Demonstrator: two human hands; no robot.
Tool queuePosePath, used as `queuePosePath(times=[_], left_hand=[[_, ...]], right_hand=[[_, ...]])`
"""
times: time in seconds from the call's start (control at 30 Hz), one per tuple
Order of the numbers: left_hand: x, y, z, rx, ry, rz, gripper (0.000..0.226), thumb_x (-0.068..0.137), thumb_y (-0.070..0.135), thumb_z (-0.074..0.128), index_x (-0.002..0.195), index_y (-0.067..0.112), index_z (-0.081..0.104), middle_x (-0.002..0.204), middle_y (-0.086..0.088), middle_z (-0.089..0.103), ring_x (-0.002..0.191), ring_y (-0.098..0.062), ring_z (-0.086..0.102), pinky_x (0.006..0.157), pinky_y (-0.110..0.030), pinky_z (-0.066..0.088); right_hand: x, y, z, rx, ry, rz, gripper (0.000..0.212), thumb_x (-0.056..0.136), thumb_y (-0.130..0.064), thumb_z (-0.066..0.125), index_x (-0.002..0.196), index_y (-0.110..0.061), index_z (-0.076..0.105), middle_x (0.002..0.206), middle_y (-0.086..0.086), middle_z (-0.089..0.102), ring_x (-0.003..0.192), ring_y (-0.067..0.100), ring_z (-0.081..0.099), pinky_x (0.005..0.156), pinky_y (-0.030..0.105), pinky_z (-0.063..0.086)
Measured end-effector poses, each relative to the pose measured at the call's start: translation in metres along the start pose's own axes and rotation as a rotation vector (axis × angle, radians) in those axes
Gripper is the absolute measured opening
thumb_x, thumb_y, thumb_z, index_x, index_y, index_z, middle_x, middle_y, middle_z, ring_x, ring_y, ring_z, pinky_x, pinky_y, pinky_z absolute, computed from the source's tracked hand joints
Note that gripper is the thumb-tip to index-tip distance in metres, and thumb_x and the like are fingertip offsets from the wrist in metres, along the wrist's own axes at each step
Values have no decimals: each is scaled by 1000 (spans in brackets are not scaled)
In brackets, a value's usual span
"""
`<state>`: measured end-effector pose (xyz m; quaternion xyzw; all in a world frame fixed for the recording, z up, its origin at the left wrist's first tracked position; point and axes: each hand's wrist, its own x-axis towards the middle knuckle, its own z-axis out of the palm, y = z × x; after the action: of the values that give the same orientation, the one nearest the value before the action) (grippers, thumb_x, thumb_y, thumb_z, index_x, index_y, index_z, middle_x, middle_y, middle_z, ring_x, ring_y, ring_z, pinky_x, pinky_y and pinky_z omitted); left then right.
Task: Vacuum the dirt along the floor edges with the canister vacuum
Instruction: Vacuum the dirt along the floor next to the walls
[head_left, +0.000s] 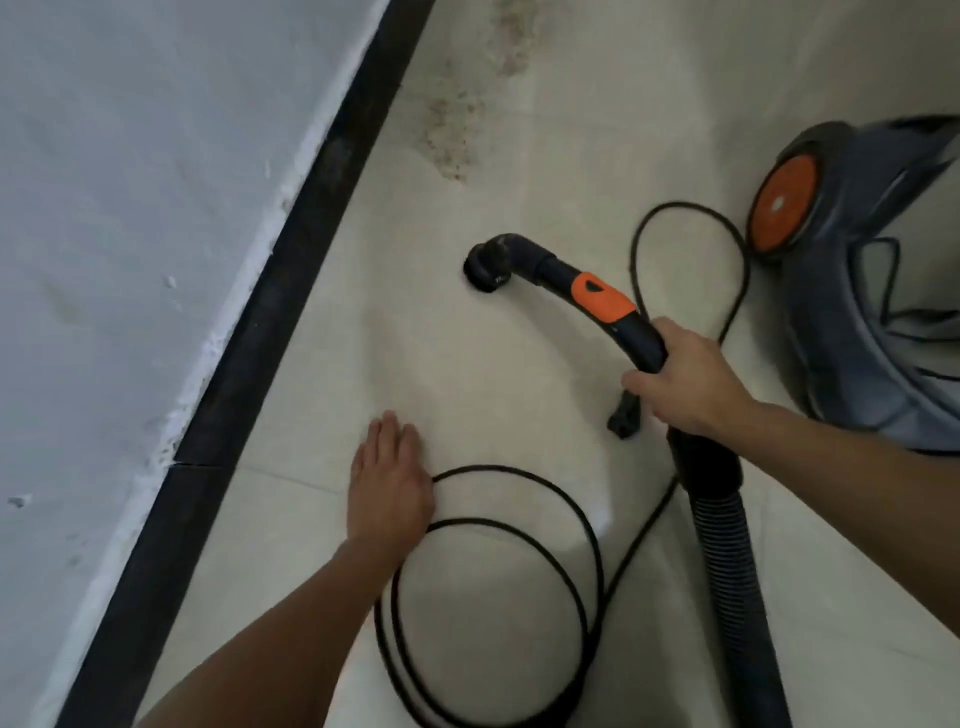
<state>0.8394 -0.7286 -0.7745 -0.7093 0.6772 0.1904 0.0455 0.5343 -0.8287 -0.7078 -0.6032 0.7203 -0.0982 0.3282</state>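
My right hand (685, 379) grips the black curved handle (597, 296) of the vacuum hose, just below its orange slider. The round nozzle end (485, 265) rests on the pale floor. The ribbed hose (727, 540) runs down toward the bottom edge. The grey canister vacuum (872, 291) with an orange wheel (782, 202) sits at the right. A patch of brown dirt (457, 119) lies on the floor further ahead, near the dark baseboard (270, 322). My left hand (387, 483) lies flat on the floor, fingers together, holding nothing.
The black power cord (519, 525) lies in loops beside my left hand and another loop (691, 218) by the canister wheel. A small black part (623, 415) lies on the floor under my right hand. A white wall (130, 208) rises at the left.
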Motion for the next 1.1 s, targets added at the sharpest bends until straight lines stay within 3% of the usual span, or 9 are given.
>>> queuePosePath(times=[0.1, 0.2, 0.33, 0.47, 0.57, 0.7, 0.87, 0.93, 1.1], left_hand=[[-5, 33, -65, -263, -285, -167, 31, 96, 24, 50, 123, 11, 60, 128, -10, 59, 122, -29, 52, 100, -33, 39], [-24, 97, -145, -910, -257, -475, 34, 99, 38, 47, 94, 10, 66, 96, -8, 69, 104, -28, 61, 88, -30, 40], [-52, 172, -231, -1410, -386, -694, 61, 93, 64, 39, 119, 10, 53, 108, -9, 71, 108, -20, 59, 104, -37, 37], [-82, 245, -320, -1666, -440, -785, 57, 94, 56, 47, 129, 12, 48, 121, -14, 63, 105, -27, 64, 104, -50, 42], [-98, 296, -378, -1759, -394, -866, 41, 94, 44, 56, 118, 12, 49, 109, -15, 63, 91, -31, 68, 83, -52, 54], [-110, 361, -436, -1750, -371, -822, 37, 92, 43, 61, 101, 9, 50, 86, -16, 58, 75, -31, 63, 70, -43, 57], [-124, 425, -471, -1662, -405, -650, 36, 91, 47, 60, 91, 12, 50, 55, -7, 55, 44, -19, 55, 47, -26, 51], [-127, 442, -475, -1659, -435, -620, 36, 91, 45, 61, 88, 12, 49, 49, -4, 52, 41, -17, 52, 48, -25, 49], [-112, 469, -472, -1618, -457, -567, 34, 92, 44, 60, 96, 12, 49, 53, -2, 51, 44, -16, 52, 50, -25, 50]], right_hand=[[-55, -8, -37, -10, -66, 28, 30, 73, -22, 73, 97, -21, 55, 73, 1, 59, 63, 20, 59, 52, 26, 42], [-118, -24, -79, 32, -99, 77, 27, 70, -21, 73, 89, -24, 53, 70, 0, 59, 63, 19, 58, 50, 25, 40], [-195, -57, -139, 94, -147, 105, 29, 73, -20, 73, 89, -25, 49, 67, 0, 58, 59, 17, 57, 51, 31, 44], [-260, -91, -214, 109, -182, 58, 31, 75, -19, 69, 97, -23, 47, 63, 0, 56, 56, 22, 57, 48, 26, 41], [-290, -109, -276, 143, -197, 101, 29, 78, -25, 66, 98, -26, 45, 64, 0, 57, 58, 23, 57, 51, 27, 42], [-307, -116, -360, 108, -162, 149, 32, 88, -59, 58, 108, -34, 54, 84, -8, 66, 75, 11, 62, 71, 32, 50], [-286, -99, -469, -141, 556, 72, 30, 94, -41, 58, 113, -18, 64, 114, 3, 59, 105, 24, 54, 73, 38, 50], [-262, -88, -502, -227, 678, 125, 39, 91, -34, 60, 124, -13, 58, 132, 12, 51, 121, 32, 42, 88, 50, 47], [-205, -59, -520, -244, 428, 421, 76, 97, -52, 42, 155, -10, 16, 163, 18, 8, 149, 34, 10, 118, 52, 18]])
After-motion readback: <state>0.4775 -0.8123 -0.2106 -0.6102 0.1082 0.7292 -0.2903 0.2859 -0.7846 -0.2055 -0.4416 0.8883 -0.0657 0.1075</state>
